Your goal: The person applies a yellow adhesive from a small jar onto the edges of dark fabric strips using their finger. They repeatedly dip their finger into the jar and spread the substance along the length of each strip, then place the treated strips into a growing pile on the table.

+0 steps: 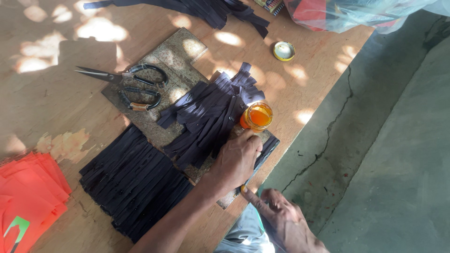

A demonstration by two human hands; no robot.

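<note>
Black strips (206,117) lie fanned in a loose heap on a worn stone slab (176,51) in the middle of the wooden table (61,107), and the left hand (236,159) presses flat on the near end of that heap, fingers spread and closed on nothing. The right hand (281,218) hangs nearest the body, off the table edge over the lap, its forefinger stretched toward the table with a yellow-stained tip; it grips nothing. Just left of the left forearm a second, tidier row of black strips (133,182) lies side by side on the table. An orange stack of sheets (28,197) sits at the near left corner. Beyond the left hand's fingertips stands an open jar of orange glue (257,117), touching the heap. Farther left, scissors (126,84) rest on the slab. Beyond the jar a yellow lid (284,51) lies alone, and at the far edge are more black strips (211,9) and a plastic bag (347,14).
</note>
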